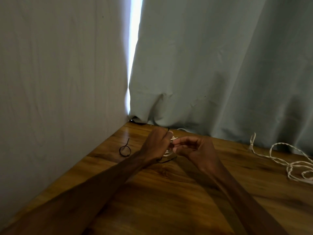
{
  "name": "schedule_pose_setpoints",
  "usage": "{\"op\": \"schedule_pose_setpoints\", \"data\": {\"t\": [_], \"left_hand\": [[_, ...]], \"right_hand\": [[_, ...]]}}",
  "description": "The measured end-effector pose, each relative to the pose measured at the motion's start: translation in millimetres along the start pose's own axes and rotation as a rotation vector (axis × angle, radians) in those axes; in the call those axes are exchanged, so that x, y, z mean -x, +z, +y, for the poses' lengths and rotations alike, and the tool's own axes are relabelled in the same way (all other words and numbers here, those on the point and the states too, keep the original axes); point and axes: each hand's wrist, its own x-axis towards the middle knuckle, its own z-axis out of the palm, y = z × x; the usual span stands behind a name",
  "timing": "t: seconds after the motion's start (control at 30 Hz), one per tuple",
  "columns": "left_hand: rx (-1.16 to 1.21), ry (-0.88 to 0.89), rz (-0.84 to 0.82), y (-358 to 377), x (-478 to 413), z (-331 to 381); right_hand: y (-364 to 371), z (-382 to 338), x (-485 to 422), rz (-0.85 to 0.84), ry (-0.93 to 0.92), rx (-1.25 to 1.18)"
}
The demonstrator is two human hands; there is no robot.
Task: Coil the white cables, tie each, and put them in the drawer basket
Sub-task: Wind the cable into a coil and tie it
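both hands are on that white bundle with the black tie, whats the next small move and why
Probably pull the black tie snug around the coiled white cable. Both the left hand and right hand pinch the bundle, and a tie end trails loose on the table, so the tie looks unfinished.

L hand (156, 144) grips white coiled cable (168, 152) nr table's (169, 192) far edge; R hand (194, 148) pinches black tie (171, 145) at it. Spare tie loop (125, 150) nr left edge. Loose cable (291, 164) far-right corner.
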Motion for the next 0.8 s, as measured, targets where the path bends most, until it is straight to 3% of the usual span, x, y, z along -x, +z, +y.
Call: {"op": "schedule_pose_setpoints", "data": {"t": [0.13,0.47,0.8], "left_hand": [[0.035,0.027,-0.038,2,1,1],[0.109,-0.043,-0.119,1,-1,3],[0.192,-0.126,-0.163,2,-1,6]], "right_hand": [[5,5,0,0.019,-0.153,0.191],[-1,11,-3,-0.036,-0.158,0.285],[-1,12,-2,-0.066,-0.313,0.437]]}}
